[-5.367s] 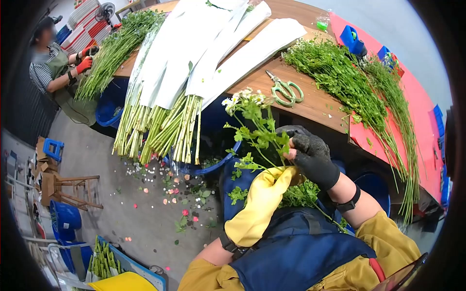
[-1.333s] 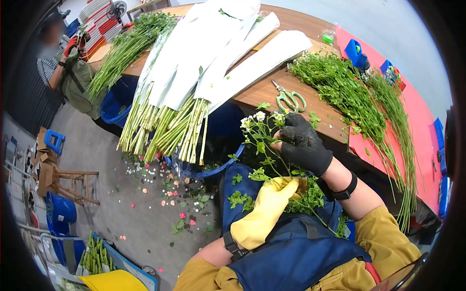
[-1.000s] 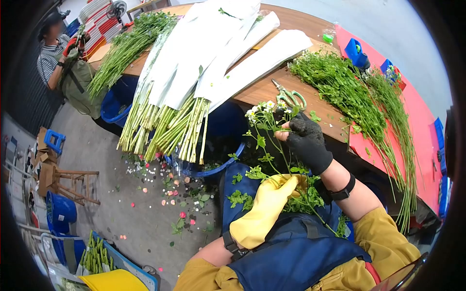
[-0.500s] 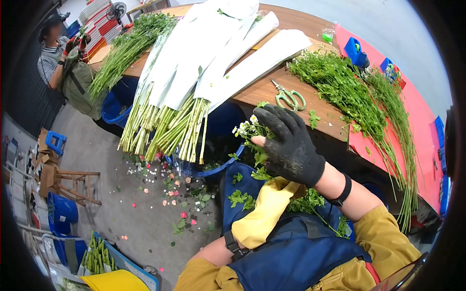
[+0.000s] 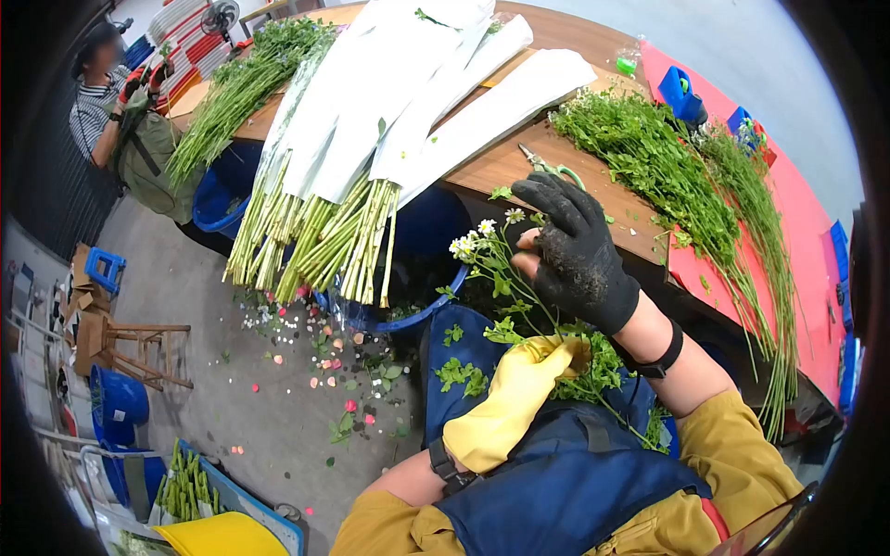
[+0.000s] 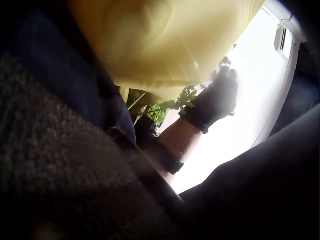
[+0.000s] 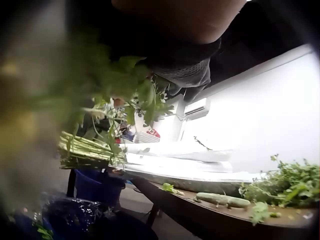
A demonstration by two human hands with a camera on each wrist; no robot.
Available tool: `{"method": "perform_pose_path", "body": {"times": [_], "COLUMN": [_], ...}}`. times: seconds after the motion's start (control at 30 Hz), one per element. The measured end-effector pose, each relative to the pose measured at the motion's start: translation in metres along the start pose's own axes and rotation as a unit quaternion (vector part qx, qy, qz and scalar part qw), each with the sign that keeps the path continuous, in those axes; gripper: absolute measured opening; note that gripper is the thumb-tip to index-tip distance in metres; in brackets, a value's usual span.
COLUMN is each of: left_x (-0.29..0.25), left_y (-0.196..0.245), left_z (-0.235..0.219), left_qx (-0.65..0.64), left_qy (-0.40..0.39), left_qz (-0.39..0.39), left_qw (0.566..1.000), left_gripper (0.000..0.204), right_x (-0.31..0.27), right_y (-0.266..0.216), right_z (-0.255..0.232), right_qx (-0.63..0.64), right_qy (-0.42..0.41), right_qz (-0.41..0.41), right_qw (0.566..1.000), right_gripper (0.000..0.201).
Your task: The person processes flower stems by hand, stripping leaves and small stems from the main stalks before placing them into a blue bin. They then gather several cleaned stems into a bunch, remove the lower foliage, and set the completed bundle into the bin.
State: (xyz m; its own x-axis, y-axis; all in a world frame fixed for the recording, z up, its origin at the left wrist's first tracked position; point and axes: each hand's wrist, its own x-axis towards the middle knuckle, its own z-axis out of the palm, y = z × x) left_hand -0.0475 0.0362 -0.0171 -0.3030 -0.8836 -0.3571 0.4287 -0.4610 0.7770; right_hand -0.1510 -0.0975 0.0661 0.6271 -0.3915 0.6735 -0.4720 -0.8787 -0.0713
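My left hand (image 5: pixel 514 398), in a yellow rubber glove, grips the lower stems of a leafy sprig of small white daisy-like flowers (image 5: pixel 465 245) over my lap. The blossoms point up and away toward the table. Beside the upper stems is my right hand (image 5: pixel 582 259), in a black glove with bare thumb and finger tips; its other fingers are stretched out. Leafy greens (image 5: pixel 603 371) lie on the navy apron (image 5: pixel 575 482) behind the left hand. In the left wrist view the yellow glove hides most of the held stems.
White paper-wrapped stem bundles (image 5: pixel 371 120) overhang the table edge. Green-handled scissors (image 5: pixel 556 172) and loose greens (image 5: pixel 640 167) lie on the table (image 5: pixel 501 171). Below stands a blue tub (image 5: pixel 399 324). Another person (image 5: pixel 120 120) works at far left; petals litter the floor (image 5: pixel 278 408).
My right hand has shifted around the upper stems, its fingers reaching over the blossoms half a second ago and now drawn back beside them. The left hand keeps its grip.
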Motion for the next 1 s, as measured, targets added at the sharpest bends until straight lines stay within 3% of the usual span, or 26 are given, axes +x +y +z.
{"method": "perform_pose_path", "body": {"times": [0.17, 0.27, 0.47, 0.7, 0.97, 1.0], "left_x": [0.004, 0.007, 0.001, 0.004, 0.002, 0.007], "left_y": [-0.003, -0.004, 0.005, -0.003, -0.014, -0.022], "left_z": [-0.002, -0.006, 0.005, -0.002, -0.001, -0.008], "left_qx": [0.043, 0.021, -0.011, 0.013, -0.007, -0.027], "left_qy": [0.010, -0.028, 0.011, -0.005, -0.004, -0.040], "left_qz": [-0.006, -0.001, -0.024, -0.018, -0.033, -0.015], "left_qw": [0.999, 0.999, 1.000, 1.000, 0.999, 0.999], "left_gripper": [0.025, 0.026, 0.023, 0.025, 0.032, 0.034], "right_x": [-0.004, -0.011, -0.013, -0.015, -0.008, -0.007], "right_y": [-0.012, -0.008, -0.009, -0.011, 0.005, 0.007], "right_z": [0.000, 0.005, 0.004, 0.008, 0.005, -0.001], "right_qx": [0.059, 0.020, 0.034, 0.036, 0.064, 0.086], "right_qy": [-0.047, -0.045, -0.049, -0.051, 0.085, 0.105], "right_qz": [-0.018, -0.034, -0.003, 0.010, 0.074, 0.082], "right_qw": [0.997, 0.998, 0.998, 0.998, 0.992, 0.987], "right_gripper": [0.043, 0.039, 0.031, 0.028, 0.021, 0.021]}}
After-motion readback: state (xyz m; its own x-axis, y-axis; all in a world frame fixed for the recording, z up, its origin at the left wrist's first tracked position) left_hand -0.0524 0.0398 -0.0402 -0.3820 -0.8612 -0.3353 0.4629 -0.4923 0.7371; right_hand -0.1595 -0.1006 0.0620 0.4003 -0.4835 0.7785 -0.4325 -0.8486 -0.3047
